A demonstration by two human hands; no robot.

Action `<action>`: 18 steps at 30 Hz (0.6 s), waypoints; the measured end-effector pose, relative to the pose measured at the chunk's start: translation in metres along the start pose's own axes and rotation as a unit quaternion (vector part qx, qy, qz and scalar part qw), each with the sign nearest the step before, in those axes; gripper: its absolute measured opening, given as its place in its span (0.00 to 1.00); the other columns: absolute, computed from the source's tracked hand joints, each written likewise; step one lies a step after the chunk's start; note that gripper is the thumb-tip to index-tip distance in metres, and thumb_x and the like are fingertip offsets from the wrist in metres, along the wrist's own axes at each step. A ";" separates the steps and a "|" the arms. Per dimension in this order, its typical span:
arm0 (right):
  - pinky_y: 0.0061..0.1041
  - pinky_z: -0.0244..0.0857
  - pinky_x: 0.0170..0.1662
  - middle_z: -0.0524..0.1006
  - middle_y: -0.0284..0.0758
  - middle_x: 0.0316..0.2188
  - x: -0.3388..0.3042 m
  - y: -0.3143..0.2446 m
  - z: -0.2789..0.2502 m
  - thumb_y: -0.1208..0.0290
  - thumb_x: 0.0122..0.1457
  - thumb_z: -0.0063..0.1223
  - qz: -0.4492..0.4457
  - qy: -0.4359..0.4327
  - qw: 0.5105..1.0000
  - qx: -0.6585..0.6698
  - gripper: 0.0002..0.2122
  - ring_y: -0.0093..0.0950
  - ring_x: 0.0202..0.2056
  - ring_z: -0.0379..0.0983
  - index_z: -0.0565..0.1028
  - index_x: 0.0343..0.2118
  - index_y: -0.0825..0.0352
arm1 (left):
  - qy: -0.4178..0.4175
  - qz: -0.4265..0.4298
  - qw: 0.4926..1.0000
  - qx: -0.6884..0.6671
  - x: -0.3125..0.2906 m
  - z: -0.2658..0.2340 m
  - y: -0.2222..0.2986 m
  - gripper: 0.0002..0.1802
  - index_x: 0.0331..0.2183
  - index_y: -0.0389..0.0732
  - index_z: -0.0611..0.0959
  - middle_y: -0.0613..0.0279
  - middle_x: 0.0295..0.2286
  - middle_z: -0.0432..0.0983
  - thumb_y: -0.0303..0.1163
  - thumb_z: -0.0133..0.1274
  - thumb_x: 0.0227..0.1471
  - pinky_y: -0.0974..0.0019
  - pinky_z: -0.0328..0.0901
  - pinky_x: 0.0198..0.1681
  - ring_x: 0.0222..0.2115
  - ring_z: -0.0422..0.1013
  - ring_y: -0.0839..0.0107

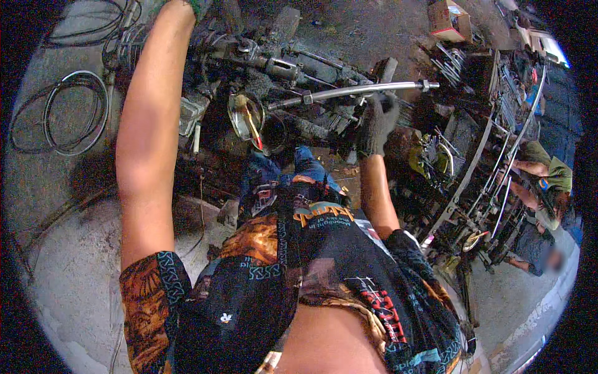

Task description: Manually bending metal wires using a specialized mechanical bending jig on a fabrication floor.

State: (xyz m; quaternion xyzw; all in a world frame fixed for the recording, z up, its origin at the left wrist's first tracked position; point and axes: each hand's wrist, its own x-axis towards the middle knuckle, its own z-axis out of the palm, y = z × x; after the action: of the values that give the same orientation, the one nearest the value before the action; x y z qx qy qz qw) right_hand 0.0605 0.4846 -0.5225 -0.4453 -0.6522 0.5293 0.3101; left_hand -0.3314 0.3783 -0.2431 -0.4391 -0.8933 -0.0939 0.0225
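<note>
My left arm reaches up to the top edge of the head view. Only part of my left hand (pixel 194 7), in a green glove, shows there; its fingers are out of sight. My right hand (pixel 378 123), in a dark grey glove, is just below a shiny metal rod (pixel 367 91) with nuts near its ends and thread at its left end. Its fingers look curled and partly hidden at the rod; what they grip is unclear. Left of the rod sits a shallow metal bowl (pixel 238 117) with a red-tipped stick (pixel 255 132) in it. Greasy machine parts (pixel 281 67) lie beyond.
Coiled metal rings (pixel 76 112) lie on the floor at left. Back right are a cardboard box (pixel 450 22) and a bundle of metal rods (pixel 450 61). A second long machine frame (pixel 467 174) runs along the right, with another person (pixel 543 181) crouching beyond it.
</note>
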 end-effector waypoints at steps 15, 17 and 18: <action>0.40 0.71 0.45 0.79 0.41 0.36 -0.004 0.014 0.057 0.59 0.43 0.74 -0.085 0.209 0.962 -0.152 0.25 0.39 0.36 0.75 0.77 0.41 0.69 | -0.038 -0.038 0.996 0.068 -0.003 0.002 0.021 0.19 0.28 0.37 0.88 0.41 0.31 0.82 0.42 0.53 0.44 0.43 0.70 0.42 0.37 0.79 0.46; 0.40 0.71 0.44 0.78 0.41 0.33 0.014 0.047 0.045 0.59 0.43 0.75 -0.123 0.169 0.941 -0.268 0.24 0.39 0.35 0.75 0.77 0.40 0.67 | -0.042 0.006 0.997 0.069 0.000 0.004 0.031 0.19 0.28 0.37 0.88 0.42 0.30 0.83 0.42 0.53 0.44 0.43 0.70 0.42 0.37 0.79 0.46; 0.40 0.70 0.42 0.78 0.41 0.31 0.008 0.016 0.057 0.58 0.44 0.75 -0.016 0.118 0.975 -0.186 0.23 0.41 0.35 0.74 0.76 0.38 0.66 | -0.030 -0.020 0.997 0.073 -0.005 0.006 0.023 0.19 0.27 0.37 0.88 0.42 0.29 0.83 0.42 0.52 0.44 0.43 0.70 0.42 0.37 0.79 0.46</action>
State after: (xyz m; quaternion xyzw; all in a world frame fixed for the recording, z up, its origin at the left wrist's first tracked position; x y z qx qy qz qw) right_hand 0.0108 0.4687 -0.5523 -0.5439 -0.7051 0.3376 0.3052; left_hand -0.3101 0.3895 -0.2463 -0.4214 -0.9064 -0.0160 0.0257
